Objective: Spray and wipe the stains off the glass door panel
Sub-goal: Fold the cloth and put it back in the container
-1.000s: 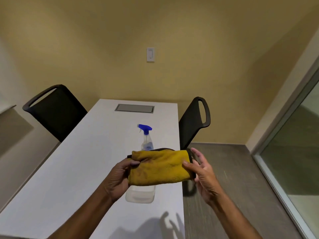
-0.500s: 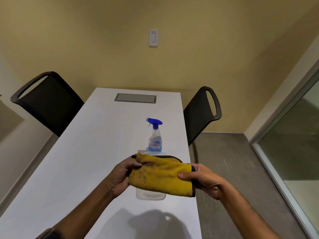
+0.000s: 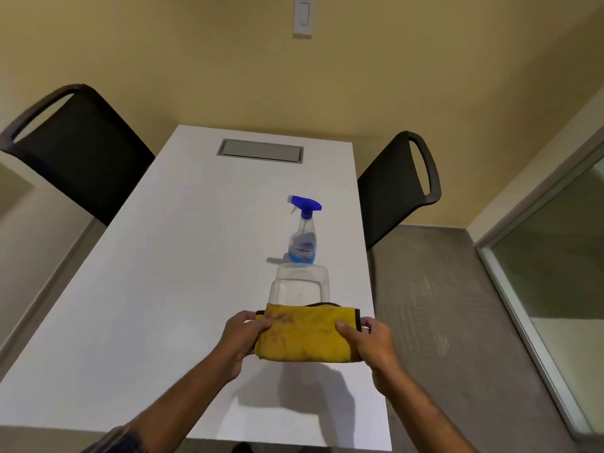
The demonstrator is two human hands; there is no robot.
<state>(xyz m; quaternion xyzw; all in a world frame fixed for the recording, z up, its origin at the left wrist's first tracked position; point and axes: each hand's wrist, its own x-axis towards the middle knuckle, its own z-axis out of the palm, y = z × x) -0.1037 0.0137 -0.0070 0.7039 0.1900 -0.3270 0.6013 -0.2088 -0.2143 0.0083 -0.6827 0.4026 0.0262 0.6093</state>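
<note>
Here a folded yellow cloth is held above the near end of the white table, its left end gripped by the left hand and its right end pinched by the right hand, thumbs on top. Just beyond it a clear tub stands, and behind that the spray bottle, upright and untouched. The glass panel is seen well apart at the right edge, so nothing has yet been sprayed or wiped.

Trouble could be expected in a few places. The tub or bottle could be knocked over if the bottle is reached for across the tub with the cloth in hand. Brown marks are visible on the cloth, so dirt could be smeared onto the glass unless a clean face is turned outward. A loosely held fold could fall open.
</note>
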